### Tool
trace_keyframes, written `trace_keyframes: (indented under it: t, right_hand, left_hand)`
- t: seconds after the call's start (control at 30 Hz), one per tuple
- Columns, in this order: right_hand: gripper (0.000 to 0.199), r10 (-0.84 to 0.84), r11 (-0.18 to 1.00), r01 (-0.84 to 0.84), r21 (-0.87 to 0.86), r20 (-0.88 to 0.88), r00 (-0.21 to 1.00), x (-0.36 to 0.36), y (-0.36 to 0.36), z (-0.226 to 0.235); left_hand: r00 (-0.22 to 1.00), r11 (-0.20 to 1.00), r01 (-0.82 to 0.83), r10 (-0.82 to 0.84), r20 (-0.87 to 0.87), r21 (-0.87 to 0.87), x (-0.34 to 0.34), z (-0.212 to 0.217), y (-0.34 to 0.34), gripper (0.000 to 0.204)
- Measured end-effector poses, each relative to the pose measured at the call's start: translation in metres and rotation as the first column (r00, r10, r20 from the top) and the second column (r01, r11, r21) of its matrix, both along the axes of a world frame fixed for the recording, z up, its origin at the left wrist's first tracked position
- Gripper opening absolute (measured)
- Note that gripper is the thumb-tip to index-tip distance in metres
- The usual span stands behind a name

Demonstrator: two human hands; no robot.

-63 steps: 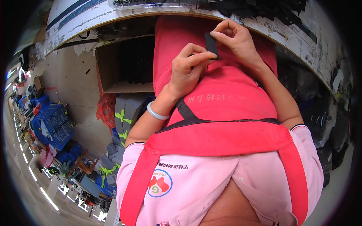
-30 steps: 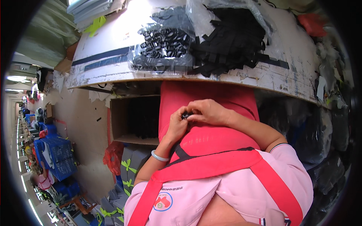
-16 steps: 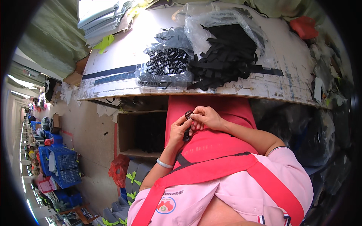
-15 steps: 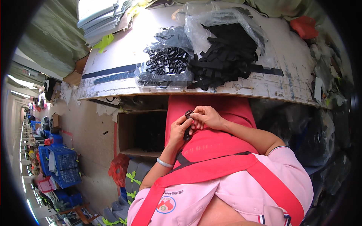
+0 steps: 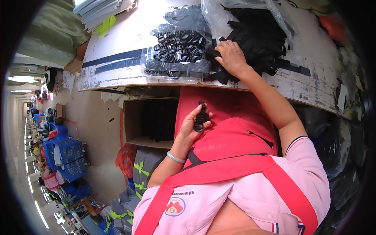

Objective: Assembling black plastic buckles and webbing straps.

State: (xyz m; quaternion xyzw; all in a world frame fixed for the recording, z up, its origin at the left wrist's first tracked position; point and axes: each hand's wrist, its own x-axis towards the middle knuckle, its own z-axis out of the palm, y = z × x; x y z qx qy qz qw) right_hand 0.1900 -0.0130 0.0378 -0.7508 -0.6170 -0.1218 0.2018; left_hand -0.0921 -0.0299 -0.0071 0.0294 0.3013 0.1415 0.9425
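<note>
In front of my red apron [image 5: 235, 137], my left hand [image 5: 192, 123] is closed around black plastic buckles [image 5: 201, 119]; how many it holds I cannot tell. My right hand [image 5: 232, 58] reaches out to the table, over the left side of a heap of black webbing strips [image 5: 260, 35]. Its fingers are bent round the end of one strip, though the fingertips are partly hidden. Left of that heap lies a clear plastic bag [image 5: 176, 70] with many black buckles [image 5: 180, 46] spread on it.
The worn white table [image 5: 117, 80] has its near edge just beyond my lap. Below it stands an open cardboard box [image 5: 152, 143] with dark contents. A red plastic bag [image 5: 126, 160] and grey bundles with yellow-green ties [image 5: 145, 168] are at my left, with blue crates [image 5: 70, 156] farther off.
My right hand has left the buckle at my lap and moved forward onto the webbing heap. My left hand stays at the lap, now holding the buckles alone.
</note>
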Motion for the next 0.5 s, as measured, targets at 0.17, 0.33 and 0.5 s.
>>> trace_keyframes:
  t: [0.17,0.33,0.5]
  right_hand:
    - [0.019,0.086,0.996,-0.084,0.026,-0.106,0.991,0.0,0.0,0.006]
    - [0.021,0.208,0.959,-0.113,0.26,-0.377,0.902,-0.039,-0.024,0.055]
    - [0.02,-0.057,0.968,-0.249,-0.041,-0.997,-0.059,-0.072,-0.061,0.045]
  left_hand:
    - [0.976,0.915,0.2,-0.152,-0.159,0.352,0.006,0.002,0.008,0.033]
    - [0.936,0.699,0.255,-0.005,-0.353,0.668,0.024,0.029,0.033,0.027]
    - [0.94,0.606,0.174,0.132,-0.314,0.776,0.049,0.045,0.039,0.021]
